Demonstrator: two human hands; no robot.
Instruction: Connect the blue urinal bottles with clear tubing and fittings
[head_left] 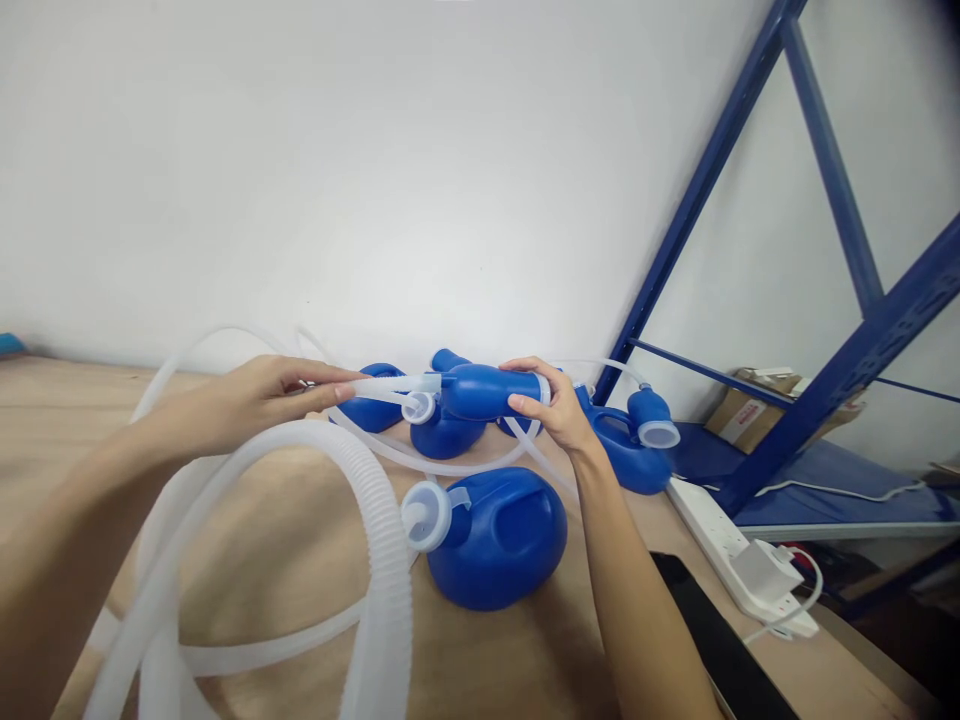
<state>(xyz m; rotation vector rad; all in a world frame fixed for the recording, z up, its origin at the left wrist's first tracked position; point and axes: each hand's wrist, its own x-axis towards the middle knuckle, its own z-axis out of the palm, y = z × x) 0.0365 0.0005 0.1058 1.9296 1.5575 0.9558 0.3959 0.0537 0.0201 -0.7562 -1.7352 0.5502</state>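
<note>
My right hand [551, 405] wraps round a blue urinal funnel [484, 391] with a whitish rim, held level above the table. A translucent corrugated hose [397, 384] joins its narrow left end. My left hand [289, 392] pinches that hose between thumb and fingers, a little left of the joint. Large loops of hose [382, 530] fill the near left side. Below the funnel lies a blue urinal bottle [495, 540] with a white cap [426, 516]. Behind, partly hidden by the funnel and my hands, are more blue bottles [446, 436].
At the right, a blue bottle [630, 455] has another funnel [651, 415] resting against it. A white power strip [731, 550] with a plugged-in charger and a black phone [720, 640] lie along the table's right edge. Blue metal shelving [847, 180] holding a cardboard box [750, 415] stands beyond.
</note>
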